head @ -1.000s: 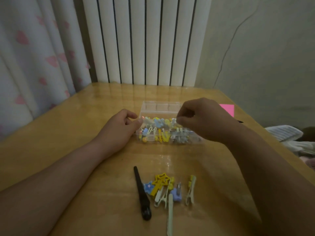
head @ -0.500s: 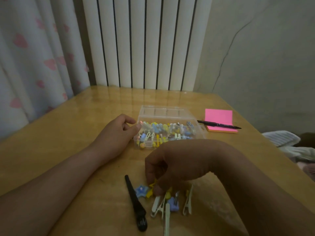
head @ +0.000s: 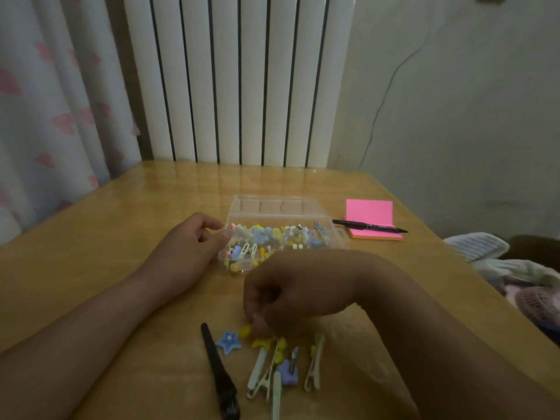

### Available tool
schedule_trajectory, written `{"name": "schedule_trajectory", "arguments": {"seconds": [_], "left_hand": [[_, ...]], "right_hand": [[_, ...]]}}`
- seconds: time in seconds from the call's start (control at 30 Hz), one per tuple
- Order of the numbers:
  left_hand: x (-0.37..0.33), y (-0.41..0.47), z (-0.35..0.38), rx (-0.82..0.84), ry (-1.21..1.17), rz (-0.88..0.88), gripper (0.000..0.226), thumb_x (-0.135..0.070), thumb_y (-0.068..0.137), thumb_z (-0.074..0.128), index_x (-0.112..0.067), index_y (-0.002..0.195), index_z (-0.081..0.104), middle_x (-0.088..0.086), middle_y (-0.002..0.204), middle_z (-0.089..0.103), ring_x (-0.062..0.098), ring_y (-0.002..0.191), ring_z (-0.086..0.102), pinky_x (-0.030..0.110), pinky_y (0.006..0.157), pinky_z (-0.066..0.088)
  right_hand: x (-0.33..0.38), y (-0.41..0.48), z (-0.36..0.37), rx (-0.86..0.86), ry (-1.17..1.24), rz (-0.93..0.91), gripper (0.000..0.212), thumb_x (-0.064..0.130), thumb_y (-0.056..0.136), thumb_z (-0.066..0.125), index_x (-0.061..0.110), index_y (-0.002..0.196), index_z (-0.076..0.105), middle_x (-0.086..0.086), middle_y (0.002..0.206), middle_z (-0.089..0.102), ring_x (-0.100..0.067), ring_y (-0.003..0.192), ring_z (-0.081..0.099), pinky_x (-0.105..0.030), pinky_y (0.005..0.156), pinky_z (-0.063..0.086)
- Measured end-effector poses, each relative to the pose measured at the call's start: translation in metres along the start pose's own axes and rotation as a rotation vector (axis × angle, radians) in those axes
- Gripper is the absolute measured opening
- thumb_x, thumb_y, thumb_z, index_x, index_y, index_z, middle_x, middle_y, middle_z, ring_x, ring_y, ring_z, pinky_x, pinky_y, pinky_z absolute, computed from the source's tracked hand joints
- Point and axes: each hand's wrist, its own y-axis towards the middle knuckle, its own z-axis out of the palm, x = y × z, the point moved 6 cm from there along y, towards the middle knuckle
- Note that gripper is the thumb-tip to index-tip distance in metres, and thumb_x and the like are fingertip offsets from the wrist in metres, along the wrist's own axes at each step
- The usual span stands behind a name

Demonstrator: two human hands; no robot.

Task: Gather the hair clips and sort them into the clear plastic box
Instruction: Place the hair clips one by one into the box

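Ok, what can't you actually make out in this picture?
Head view:
- Whether the right hand pinches the yellow clip: its curled fingers cover the contact.
- Whether the left hand grips the clear plastic box or only touches it: too dim.
- The box's near right corner: hidden behind the right wrist.
- The sorted clips: too small and blurred to count.
- The pale green clip: cut off by the bottom edge.

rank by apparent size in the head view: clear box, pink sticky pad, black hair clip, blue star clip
1. clear box
2. pink sticky pad and black hair clip: unsure, clip longer but thinner, nearer
3. blue star clip
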Motion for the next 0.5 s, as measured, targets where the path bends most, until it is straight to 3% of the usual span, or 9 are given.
{"name": "schedule_trajectory", "arguments": {"seconds": [0.1, 0.2, 0.27, 0.37, 0.5], "left_hand": [[0.002, 0.0, -0.001, 0.003, 0.003, -0.007, 0.028, -0.049, 0.101, 0.065, -0.027, 0.119, 0.065, 0.006, 0.093, 0.075, 0.022, 0.089, 0.072, 0.048, 0.086, 0.056], [0.004, 0.001, 0.0, -0.009, -0.001, -0.011, 0.029, -0.049, 0.1, 0.065, -0.026, 0.117, 0.066, 0.008, 0.091, 0.074, 0.023, 0.087, 0.071, 0.044, 0.082, 0.055], [0.004, 0.001, 0.001, -0.009, 0.004, -0.005, 0.028, -0.048, 0.101, 0.066, -0.025, 0.117, 0.066, 0.01, 0.091, 0.073, 0.025, 0.086, 0.07, 0.042, 0.079, 0.053], [0.004, 0.001, 0.001, -0.007, 0.002, 0.0, 0.028, -0.047, 0.101, 0.066, -0.024, 0.118, 0.065, 0.012, 0.092, 0.072, 0.027, 0.088, 0.069, 0.044, 0.08, 0.054], [0.004, 0.001, 0.0, -0.005, 0.005, 0.007, 0.029, -0.048, 0.101, 0.066, -0.025, 0.119, 0.065, 0.01, 0.092, 0.072, 0.025, 0.088, 0.07, 0.046, 0.084, 0.055]], "right_hand": [[-0.008, -0.01, -0.031, -0.337, 0.105, -0.033, 0.004, 0.023, 0.098, 0.073, 0.026, 0.101, 0.074, 0.01, 0.096, 0.073, -0.003, 0.089, 0.068, -0.025, 0.084, 0.055], [-0.037, -0.032, -0.066, -0.794, 0.281, 0.067, 0.005, 0.021, 0.096, 0.076, 0.022, 0.099, 0.073, 0.004, 0.088, 0.076, -0.007, 0.08, 0.071, -0.025, 0.074, 0.055], [-0.061, -0.047, -0.077, -0.971, 0.179, 0.232, 0.003, 0.022, 0.096, 0.076, 0.021, 0.095, 0.073, 0.006, 0.085, 0.073, -0.006, 0.077, 0.067, -0.022, 0.064, 0.046], [-0.086, -0.053, -0.076, -0.993, 0.113, 0.404, 0.007, 0.021, 0.096, 0.074, 0.019, 0.089, 0.072, 0.007, 0.083, 0.07, -0.011, 0.076, 0.064, -0.024, 0.056, 0.039], [-0.093, -0.047, -0.069, -0.932, 0.085, 0.491, 0.009, 0.019, 0.093, 0.076, 0.019, 0.084, 0.074, 0.005, 0.079, 0.07, -0.011, 0.066, 0.06, -0.024, 0.052, 0.038]]}}
